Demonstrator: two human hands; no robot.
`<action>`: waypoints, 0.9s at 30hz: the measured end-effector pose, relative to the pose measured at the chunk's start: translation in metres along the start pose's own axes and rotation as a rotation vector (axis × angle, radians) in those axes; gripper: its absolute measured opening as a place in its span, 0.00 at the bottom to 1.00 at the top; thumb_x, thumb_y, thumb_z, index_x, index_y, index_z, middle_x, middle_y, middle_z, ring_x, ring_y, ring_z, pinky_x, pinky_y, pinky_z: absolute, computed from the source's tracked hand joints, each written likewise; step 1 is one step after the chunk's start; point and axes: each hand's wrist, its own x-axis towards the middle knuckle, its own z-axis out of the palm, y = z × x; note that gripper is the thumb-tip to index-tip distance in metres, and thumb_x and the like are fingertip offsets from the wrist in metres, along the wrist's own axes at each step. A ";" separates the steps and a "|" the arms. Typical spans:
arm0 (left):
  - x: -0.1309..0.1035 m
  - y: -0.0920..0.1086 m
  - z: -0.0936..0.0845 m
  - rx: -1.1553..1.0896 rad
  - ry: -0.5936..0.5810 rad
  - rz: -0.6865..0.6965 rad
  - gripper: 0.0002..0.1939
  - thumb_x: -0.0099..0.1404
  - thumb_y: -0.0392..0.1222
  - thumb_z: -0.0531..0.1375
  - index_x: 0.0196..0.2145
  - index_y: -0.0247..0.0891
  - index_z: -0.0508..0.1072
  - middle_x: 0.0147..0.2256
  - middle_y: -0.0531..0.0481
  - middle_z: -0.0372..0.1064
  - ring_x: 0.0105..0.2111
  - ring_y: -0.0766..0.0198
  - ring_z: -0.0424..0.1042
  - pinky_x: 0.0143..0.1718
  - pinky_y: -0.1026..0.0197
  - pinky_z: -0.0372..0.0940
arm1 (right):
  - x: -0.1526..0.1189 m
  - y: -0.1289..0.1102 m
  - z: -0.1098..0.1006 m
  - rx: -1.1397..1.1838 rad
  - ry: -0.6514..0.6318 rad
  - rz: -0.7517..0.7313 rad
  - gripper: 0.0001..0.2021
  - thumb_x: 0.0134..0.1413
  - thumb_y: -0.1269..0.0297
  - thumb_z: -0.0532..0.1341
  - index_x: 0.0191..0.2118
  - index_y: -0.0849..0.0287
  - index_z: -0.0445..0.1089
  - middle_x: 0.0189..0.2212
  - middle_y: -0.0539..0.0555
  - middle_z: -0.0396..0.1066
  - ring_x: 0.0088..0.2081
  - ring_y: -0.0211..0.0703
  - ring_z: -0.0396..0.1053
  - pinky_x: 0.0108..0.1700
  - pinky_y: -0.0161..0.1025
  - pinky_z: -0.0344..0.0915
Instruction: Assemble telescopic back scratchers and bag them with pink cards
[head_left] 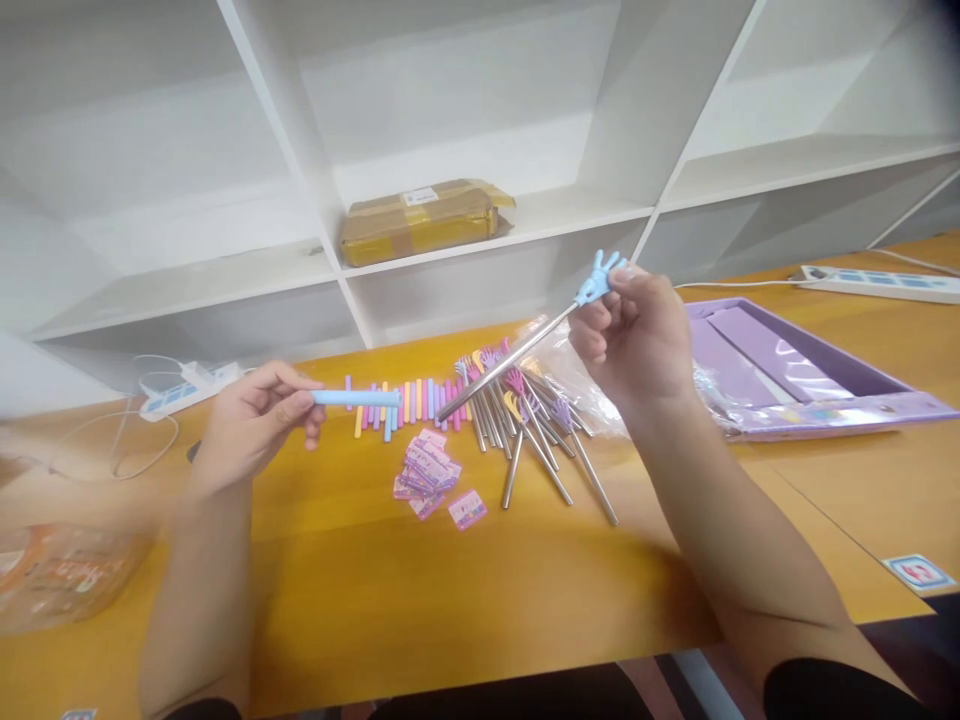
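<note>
My left hand (262,420) pinches one end of a light blue tube (356,398), held level above the table. In my right hand (637,335) is a back scratcher (514,362) with a light blue hand-shaped head and a metal rod. Its rod slants down to the left, and the tip comes near the tube's free end; I cannot tell whether they touch. Below lie a row of coloured tubes (418,402) and a pile of metal back scratchers (525,425) with pink, yellow, purple and blue heads. Small pink printed cards (427,470) are heaped in front.
A purple tray-like box (817,365) stands at the right, with clear plastic wrap (592,385) beside it. Power strips lie at left (191,388) and right (885,283). A taped parcel (424,222) sits on the white shelf. An orange-printed plastic package (67,575) is at left.
</note>
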 end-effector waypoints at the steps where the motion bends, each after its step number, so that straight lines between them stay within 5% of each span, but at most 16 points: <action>1: 0.000 0.000 0.004 -0.045 0.023 0.029 0.09 0.65 0.48 0.73 0.38 0.42 0.81 0.26 0.50 0.75 0.21 0.62 0.73 0.20 0.60 0.70 | -0.003 -0.001 0.002 0.022 0.019 0.006 0.21 0.53 0.48 0.64 0.31 0.51 0.50 0.23 0.46 0.56 0.19 0.36 0.54 0.19 0.40 0.50; 8: 0.000 0.000 0.017 -0.113 0.048 0.064 0.09 0.66 0.46 0.73 0.39 0.40 0.81 0.28 0.49 0.78 0.22 0.63 0.75 0.21 0.61 0.72 | -0.011 -0.001 0.010 -0.047 0.023 -0.040 0.26 0.57 0.38 0.61 0.32 0.51 0.49 0.25 0.47 0.57 0.22 0.38 0.60 0.22 0.40 0.57; 18: 0.005 -0.002 0.019 -0.156 0.023 0.063 0.12 0.63 0.46 0.75 0.38 0.37 0.81 0.29 0.48 0.80 0.22 0.63 0.76 0.20 0.63 0.72 | -0.008 0.017 0.014 0.242 0.059 -0.097 0.26 0.52 0.43 0.73 0.30 0.52 0.57 0.23 0.45 0.62 0.21 0.34 0.63 0.20 0.35 0.61; 27: 0.010 -0.002 0.025 -0.160 0.271 0.176 0.16 0.57 0.48 0.79 0.36 0.38 0.82 0.25 0.50 0.76 0.26 0.64 0.77 0.22 0.66 0.73 | -0.010 0.027 0.014 0.267 0.005 -0.176 0.23 0.54 0.46 0.75 0.30 0.53 0.63 0.22 0.45 0.66 0.24 0.38 0.75 0.24 0.34 0.72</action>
